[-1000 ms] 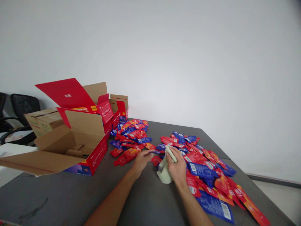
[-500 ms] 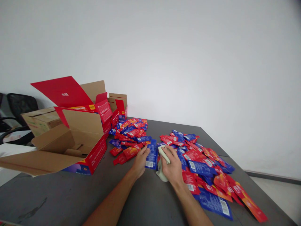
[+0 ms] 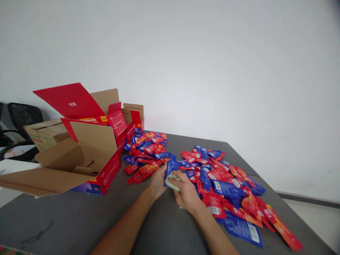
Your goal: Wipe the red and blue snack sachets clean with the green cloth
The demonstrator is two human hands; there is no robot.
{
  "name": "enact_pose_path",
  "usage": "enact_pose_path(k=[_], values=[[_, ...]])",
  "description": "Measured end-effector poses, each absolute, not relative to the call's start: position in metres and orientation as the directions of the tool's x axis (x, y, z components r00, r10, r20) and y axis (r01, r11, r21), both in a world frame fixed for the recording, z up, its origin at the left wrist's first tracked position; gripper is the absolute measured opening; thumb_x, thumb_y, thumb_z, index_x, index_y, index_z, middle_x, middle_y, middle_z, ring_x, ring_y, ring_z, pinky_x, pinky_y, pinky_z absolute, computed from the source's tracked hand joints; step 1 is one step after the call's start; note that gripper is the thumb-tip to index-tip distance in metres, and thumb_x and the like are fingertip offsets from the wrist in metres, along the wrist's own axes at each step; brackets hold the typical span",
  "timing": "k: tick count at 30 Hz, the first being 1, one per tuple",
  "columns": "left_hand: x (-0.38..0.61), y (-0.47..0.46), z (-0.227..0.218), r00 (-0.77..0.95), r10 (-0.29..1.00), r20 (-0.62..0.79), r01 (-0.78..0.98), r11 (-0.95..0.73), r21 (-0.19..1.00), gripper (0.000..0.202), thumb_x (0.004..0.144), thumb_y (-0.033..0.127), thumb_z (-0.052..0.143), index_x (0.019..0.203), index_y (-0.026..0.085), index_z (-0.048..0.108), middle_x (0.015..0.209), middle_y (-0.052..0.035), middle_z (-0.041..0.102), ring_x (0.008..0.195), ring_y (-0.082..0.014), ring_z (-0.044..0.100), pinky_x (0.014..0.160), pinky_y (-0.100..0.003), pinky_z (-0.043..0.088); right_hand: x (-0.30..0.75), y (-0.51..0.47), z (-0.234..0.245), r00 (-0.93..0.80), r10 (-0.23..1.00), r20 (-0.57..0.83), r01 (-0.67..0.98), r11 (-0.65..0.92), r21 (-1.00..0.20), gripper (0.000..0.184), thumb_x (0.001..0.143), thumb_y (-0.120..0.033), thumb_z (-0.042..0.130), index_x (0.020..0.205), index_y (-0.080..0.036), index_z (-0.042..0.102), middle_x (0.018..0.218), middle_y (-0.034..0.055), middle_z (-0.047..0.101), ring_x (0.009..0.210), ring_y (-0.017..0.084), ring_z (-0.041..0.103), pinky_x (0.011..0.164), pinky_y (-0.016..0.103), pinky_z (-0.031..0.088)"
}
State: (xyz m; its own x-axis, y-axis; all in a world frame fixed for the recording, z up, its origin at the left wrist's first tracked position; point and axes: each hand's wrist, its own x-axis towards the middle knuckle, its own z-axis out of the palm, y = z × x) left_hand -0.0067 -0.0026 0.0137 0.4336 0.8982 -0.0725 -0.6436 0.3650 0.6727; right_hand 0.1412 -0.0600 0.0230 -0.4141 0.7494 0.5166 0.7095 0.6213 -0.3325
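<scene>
Head view, looking forward and down: two bare hands meet over a dark tabletop [image 3: 164, 230], in front of a white wall. Between them is a blue pouch [image 3: 171, 165] with pale printing, held above the table and tilted, its narrow neck pointing away from the person. The left hand [image 3: 158, 184] has its fingers closed on the pouch's left edge. The right hand [image 3: 187, 191] is closed around a bunched, pale cloth [image 3: 172, 181], which rests against the lower part of the pouch. The fingertips behind the pouch are hidden, so how firmly it is pinched I cannot tell.

To the right spreads a loose heap of red and blue pouches [image 3: 230, 189]; beyond the left hand lies a smaller pile of similar pouches [image 3: 150, 146], near an open red carton [image 3: 110, 173].

The pouch looks light, thin and flexible, probably with a smooth film that could slip in the fingers. A side edge seems the best place to hold it, leaving the printed face free; squeezing the middle might make it buckle. The cloth looks soft and limp, easily gathered in one palm.
</scene>
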Motion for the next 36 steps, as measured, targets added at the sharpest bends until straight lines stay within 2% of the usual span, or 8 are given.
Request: enact_pose_path(k=[4, 8, 13, 16, 21, 27, 32, 36], values=[[-0.012, 0.004, 0.012, 0.421, 0.901, -0.101, -0.643, 0.375, 0.667, 0.033, 0.088, 0.039, 0.053, 0.096, 0.011, 0.07, 0.089, -0.0116, 0.073, 0.086, -0.0247, 0.068, 0.075, -0.034, 0.053, 0.133, -0.066, 0.024, -0.475, 0.749, 0.461, 0.671, 0.648, -0.361, 0.053, 0.078, -0.006, 0.052, 0.122, -0.032, 0.067, 0.13, 0.0027, 0.06, 0.115, 0.022, 0.057, 0.099, 0.037, 0.05], [-0.011, 0.006, 0.008, 0.288, 0.957, -0.033, -0.595, 0.205, 0.777, 0.034, 0.083, 0.034, 0.055, 0.105, 0.013, 0.069, 0.092, -0.0098, 0.073, 0.086, -0.0241, 0.068, 0.075, -0.034, 0.052, 0.137, -0.058, 0.017, -0.34, 0.769, 0.542, 0.661, 0.605, -0.443, 0.045, 0.081, -0.009, 0.051, 0.117, -0.029, 0.07, 0.128, 0.005, 0.061, 0.119, 0.021, 0.057, 0.104, 0.037, 0.048], [-0.03, 0.02, -0.001, -0.073, 0.98, 0.182, -0.076, -0.188, 0.979, 0.038, 0.079, 0.029, 0.066, 0.115, 0.02, 0.07, 0.116, -0.0096, 0.07, 0.112, -0.028, 0.06, 0.102, -0.04, 0.042, 0.166, -0.038, 0.013, 0.008, 0.79, 0.613, 0.77, 0.386, -0.508, 0.038, 0.085, -0.015, 0.051, 0.117, -0.022, 0.071, 0.125, 0.0099, 0.062, 0.112, 0.023, 0.061, 0.101, 0.039, 0.05], [-0.049, 0.031, -0.011, -0.152, 0.897, 0.415, 0.311, -0.355, 0.882, 0.039, 0.079, 0.023, 0.066, 0.117, 0.021, 0.07, 0.134, -0.0108, 0.061, 0.13, -0.0298, 0.048, 0.115, -0.043, 0.027, 0.183, -0.03, 0.012, 0.109, 0.771, 0.628, 0.812, 0.295, -0.504, 0.034, 0.086, -0.018, 0.052, 0.113, -0.021, 0.073, 0.12, 0.0104, 0.063, 0.107, 0.024, 0.062, 0.098, 0.04, 0.051], [-0.054, 0.036, -0.022, -0.098, 0.893, 0.439, 0.786, -0.201, 0.584, 0.039, 0.079, 0.012, 0.055, 0.114, 0.02, 0.072, 0.145, -0.0122, 0.052, 0.14, -0.0336, 0.034, 0.117, -0.053, 0.018, 0.187, -0.028, 0.008, 0.128, 0.796, 0.592, 0.83, 0.241, -0.503, 0.033, 0.085, -0.017, 0.054, 0.112, -0.021, 0.072, 0.119, 0.0094, 0.062, 0.104, 0.022, 0.062, 0.096, 0.036, 0.051], [-0.011, 0.021, -0.034, 0.386, 0.872, 0.301, 0.73, -0.488, 0.478, 0.043, 0.093, 0.025, 0.039, 0.128, 0.024, 0.063, 0.143, -0.0069, 0.055, 0.14, -0.028, 0.037, 0.115, -0.049, 0.023, 0.179, -0.032, 0.009, 0.081, 0.814, 0.575, 0.821, 0.273, -0.501, 0.033, 0.087, -0.016, 0.051, 0.113, -0.021, 0.071, 0.119, 0.0099, 0.062, 0.106, 0.022, 0.062, 0.098, 0.034, 0.05], [0.008, 0.011, -0.042, 0.3, 0.93, 0.212, 0.817, -0.365, 0.446, 0.044, 0.088, 0.042, 0.051, 0.121, 0.016, 0.065, 0.143, -0.019, 0.051, 0.14, -0.0409, 0.029, 0.113, -0.057, 0.015, 0.178, -0.032, 0.007, 0.067, 0.808, 0.585, 0.815, 0.294, -0.499, 0.032, 0.086, -0.015, 0.053, 0.111, -0.021, 0.072, 0.118, 0.0106, 0.063, 0.107, 0.023, 0.063, 0.098, 0.035, 0.051], [0.005, 0.012, -0.038, 0.262, 0.942, 0.21, 0.774, -0.335, 0.538, 0.029, 0.08, 0.035, 0.061, 0.102, 0.017, 0.067, 0.128, -0.0184, 0.059, 0.132, -0.0389, 0.038, 0.109, -0.052, 0.022, 0.177, -0.032, 0.005, 0.058, 0.809, 0.585, 0.81, 0.305, -0.501, 0.033, 0.086, -0.015, 0.052, 0.112, -0.021, 0.072, 0.12, 0.0106, 0.063, 0.107, 0.023, 0.063, 0.098, 0.035, 0.051]])
